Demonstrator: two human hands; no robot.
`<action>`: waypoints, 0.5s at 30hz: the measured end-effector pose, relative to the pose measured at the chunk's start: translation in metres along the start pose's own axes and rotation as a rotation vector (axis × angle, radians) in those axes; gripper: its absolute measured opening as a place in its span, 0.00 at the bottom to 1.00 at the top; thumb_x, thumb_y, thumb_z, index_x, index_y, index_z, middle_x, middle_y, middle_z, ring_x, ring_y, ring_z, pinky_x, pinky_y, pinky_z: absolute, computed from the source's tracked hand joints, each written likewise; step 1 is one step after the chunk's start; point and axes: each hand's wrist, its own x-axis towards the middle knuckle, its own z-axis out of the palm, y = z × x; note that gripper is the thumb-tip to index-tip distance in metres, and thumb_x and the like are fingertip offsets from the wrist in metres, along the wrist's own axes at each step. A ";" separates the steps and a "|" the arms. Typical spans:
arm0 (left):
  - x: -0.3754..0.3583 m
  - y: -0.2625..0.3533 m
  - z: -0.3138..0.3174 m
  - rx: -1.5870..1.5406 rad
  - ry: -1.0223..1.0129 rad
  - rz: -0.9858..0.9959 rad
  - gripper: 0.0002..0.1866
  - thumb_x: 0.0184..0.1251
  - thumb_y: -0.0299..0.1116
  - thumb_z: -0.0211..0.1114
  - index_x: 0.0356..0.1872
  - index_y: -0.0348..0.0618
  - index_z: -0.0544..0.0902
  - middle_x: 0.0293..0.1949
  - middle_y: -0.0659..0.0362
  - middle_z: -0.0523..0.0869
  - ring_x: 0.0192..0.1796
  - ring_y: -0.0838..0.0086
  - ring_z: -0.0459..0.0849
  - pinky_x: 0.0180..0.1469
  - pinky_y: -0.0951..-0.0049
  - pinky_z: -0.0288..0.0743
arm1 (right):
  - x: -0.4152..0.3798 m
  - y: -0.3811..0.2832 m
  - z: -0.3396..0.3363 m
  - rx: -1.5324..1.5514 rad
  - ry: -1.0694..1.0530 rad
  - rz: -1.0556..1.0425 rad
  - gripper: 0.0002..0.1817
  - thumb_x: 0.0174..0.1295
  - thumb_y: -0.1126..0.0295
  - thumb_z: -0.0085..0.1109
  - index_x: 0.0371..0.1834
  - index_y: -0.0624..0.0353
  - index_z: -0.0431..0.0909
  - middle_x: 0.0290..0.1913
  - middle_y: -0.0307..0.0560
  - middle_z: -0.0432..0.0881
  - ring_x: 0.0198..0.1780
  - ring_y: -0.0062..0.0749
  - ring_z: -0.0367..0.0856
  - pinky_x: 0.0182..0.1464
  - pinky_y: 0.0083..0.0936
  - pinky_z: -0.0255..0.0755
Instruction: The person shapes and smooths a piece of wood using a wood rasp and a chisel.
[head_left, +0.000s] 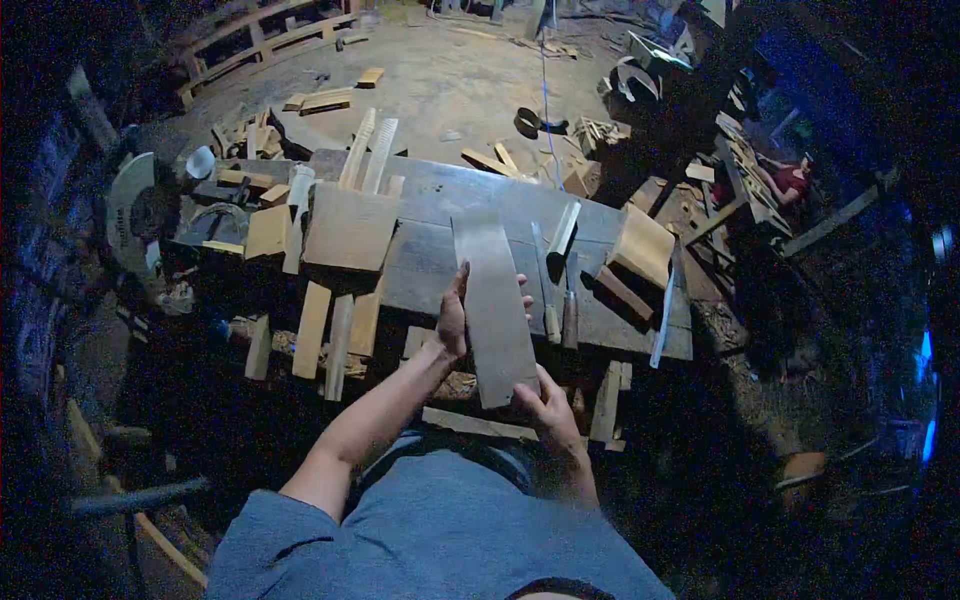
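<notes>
1. Dead centre of the frame there's a flat wooden board (493, 305), long and thin, greyish and pretty dull on the face that shows. It looks smooth, with straight edges, and a bit wider at the near end than the far end.
2. The left hand (453, 318) grips the board's left edge about halfway along, thumb on the face and fingertips poking out past the right edge.
3. The right hand (545, 402) pinches the near right corner, down at lower centre.
4. So both hands are clamped on the board, which sits tilted up over the workbench (440, 195) rather than lying on it.
5. Just right of the board, two chisels (560, 310) lie on the bench.
6. Up and left is a wide square plank (348, 228), with lighter offcuts (312, 328) hanging off the bench's near edge.
7. Far left edge: a circular saw blade (125, 205).
</notes>
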 end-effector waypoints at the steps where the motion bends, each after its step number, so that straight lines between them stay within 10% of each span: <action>1: -0.003 0.002 0.003 0.008 -0.002 0.006 0.37 0.68 0.64 0.45 0.62 0.39 0.70 0.56 0.52 0.79 0.51 0.57 0.82 0.51 0.52 0.79 | -0.001 -0.004 0.001 0.010 -0.009 0.026 0.25 0.66 0.63 0.59 0.61 0.64 0.69 0.52 0.45 0.79 0.52 0.27 0.76 0.57 0.23 0.67; 15: -0.007 0.001 0.003 0.039 -0.011 -0.119 0.36 0.66 0.64 0.49 0.58 0.41 0.73 0.53 0.54 0.80 0.49 0.64 0.83 0.48 0.58 0.81 | 0.007 0.055 -0.007 0.096 0.012 0.157 0.24 0.66 0.65 0.58 0.63 0.63 0.67 0.55 0.41 0.77 0.54 0.26 0.74 0.57 0.25 0.67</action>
